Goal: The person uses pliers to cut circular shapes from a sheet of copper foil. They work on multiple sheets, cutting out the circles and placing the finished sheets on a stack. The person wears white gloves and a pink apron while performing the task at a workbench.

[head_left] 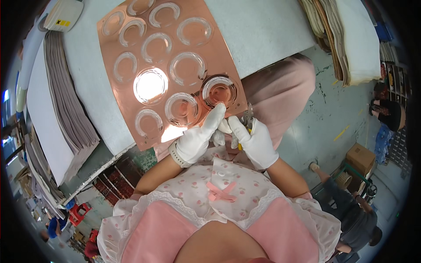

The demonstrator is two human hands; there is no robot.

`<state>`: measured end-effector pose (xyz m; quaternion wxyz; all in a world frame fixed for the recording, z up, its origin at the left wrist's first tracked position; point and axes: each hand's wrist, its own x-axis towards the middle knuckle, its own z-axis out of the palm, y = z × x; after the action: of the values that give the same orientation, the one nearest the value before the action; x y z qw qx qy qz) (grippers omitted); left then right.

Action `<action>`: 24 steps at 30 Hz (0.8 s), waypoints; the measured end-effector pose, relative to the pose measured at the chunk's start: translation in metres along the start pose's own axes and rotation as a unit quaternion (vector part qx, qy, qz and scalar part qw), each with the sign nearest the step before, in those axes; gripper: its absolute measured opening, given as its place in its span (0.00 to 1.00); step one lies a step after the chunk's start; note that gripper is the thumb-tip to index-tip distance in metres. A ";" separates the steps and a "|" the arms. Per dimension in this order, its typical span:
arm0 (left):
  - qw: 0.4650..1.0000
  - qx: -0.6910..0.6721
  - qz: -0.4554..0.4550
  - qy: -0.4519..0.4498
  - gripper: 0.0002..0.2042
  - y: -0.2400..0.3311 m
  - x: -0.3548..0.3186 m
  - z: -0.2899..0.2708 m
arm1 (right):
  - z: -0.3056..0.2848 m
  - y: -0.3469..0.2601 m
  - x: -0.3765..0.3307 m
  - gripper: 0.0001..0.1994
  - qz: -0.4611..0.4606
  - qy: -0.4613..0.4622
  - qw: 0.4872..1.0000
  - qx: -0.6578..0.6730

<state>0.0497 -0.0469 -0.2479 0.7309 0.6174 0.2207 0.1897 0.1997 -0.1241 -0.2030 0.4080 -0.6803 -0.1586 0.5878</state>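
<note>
A large copper-coloured sheet point(173, 90) with several round ring patterns lies on the pale table, its near right corner reaching over the edge towards me. At that near edge, my white-gloved left hand point(195, 142) presses its thumb on top, with the other fingers curled below. My right hand point(254, 142), also gloved in white, is closed round a pair of pliers or snips point(248, 115) with metal jaws and yellow on the handles. The jaws are beside the sheet's corner; my fingers partly hide the tool, so its exact contact cannot be told.
The pale table point(263, 39) extends ahead. A tall stack of large sheets point(66, 101) stands to the left, near a white roll-like item point(63, 15). Another sheet stack point(357, 39) is at the upper right. A cardboard box point(360, 158) and a person point(351, 215) are at the right.
</note>
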 end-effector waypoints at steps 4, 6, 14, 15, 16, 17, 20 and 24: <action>0.999 -0.025 -0.030 0.001 0.20 -0.003 -0.003 0.001 | 0.000 -0.006 -0.004 0.12 0.044 -0.076 0.993 0.076; 0.996 -0.039 -0.077 0.021 0.20 0.004 -0.004 0.002 | -0.004 -0.003 -0.003 0.12 0.048 -0.133 0.984 0.110; 0.969 -0.199 -0.138 0.041 0.18 0.014 -0.004 0.003 | 0.002 -0.004 -0.009 0.12 -0.046 -0.073 0.990 0.115; 0.978 -0.168 -0.116 0.036 0.18 0.013 -0.006 0.004 | 0.001 -0.003 -0.009 0.13 -0.063 -0.063 0.990 0.111; 0.986 -0.137 -0.094 0.030 0.18 0.009 -0.008 0.004 | -0.001 0.000 -0.009 0.13 -0.056 -0.064 0.993 0.085; 0.983 -0.156 -0.092 0.022 0.19 0.006 -0.009 0.003 | -0.003 0.005 -0.008 0.13 -0.049 -0.065 0.995 0.059; 0.962 -0.246 -0.122 0.008 0.20 -0.001 -0.010 -0.003 | -0.003 0.003 -0.010 0.14 -0.024 -0.067 0.997 0.036; 0.981 -0.093 -0.161 0.057 0.21 0.000 -0.011 0.004 | -0.001 -0.001 -0.009 0.13 -0.030 -0.065 0.996 0.045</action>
<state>0.0431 -0.0563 -0.2464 0.7926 0.4910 0.3398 0.1237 0.1987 -0.1300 -0.1967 0.4447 -0.6162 -0.1789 0.6250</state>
